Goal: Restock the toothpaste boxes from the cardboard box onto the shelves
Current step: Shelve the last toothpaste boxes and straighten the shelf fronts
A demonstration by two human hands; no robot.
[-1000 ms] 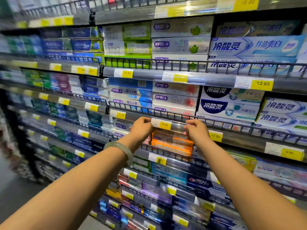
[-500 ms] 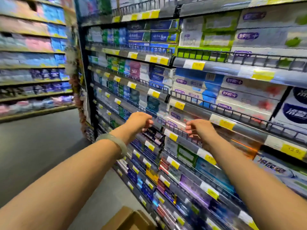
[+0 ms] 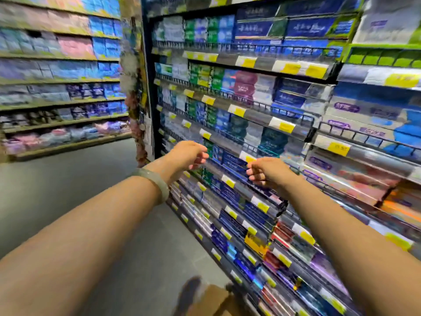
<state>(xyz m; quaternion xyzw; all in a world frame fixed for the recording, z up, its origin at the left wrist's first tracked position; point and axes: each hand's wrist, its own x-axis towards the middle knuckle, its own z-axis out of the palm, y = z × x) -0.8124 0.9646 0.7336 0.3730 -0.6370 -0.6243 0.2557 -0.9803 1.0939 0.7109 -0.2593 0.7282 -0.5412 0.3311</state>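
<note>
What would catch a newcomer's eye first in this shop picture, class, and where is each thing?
First, the two bare forearms reaching in from the bottom corners, with the left hand and right hand both empty in mid-frame, fingers loosely curled in front of the shelves. These fill the right side, packed with toothpaste boxes and yellow price tags. A pale bangle circles the left wrist, and a cardboard box peeks in at the bottom edge.

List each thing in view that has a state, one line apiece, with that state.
left hand: empty, fingers loosely curled, in the air in front of the shelves
right hand: empty, fingers curled, close to a shelf rail
bracelet: worn on the left wrist
cardboard box: on the floor at the shelf foot, mostly cut off; whether open cannot be told
shelves: stocked with boxes, blurred
</note>
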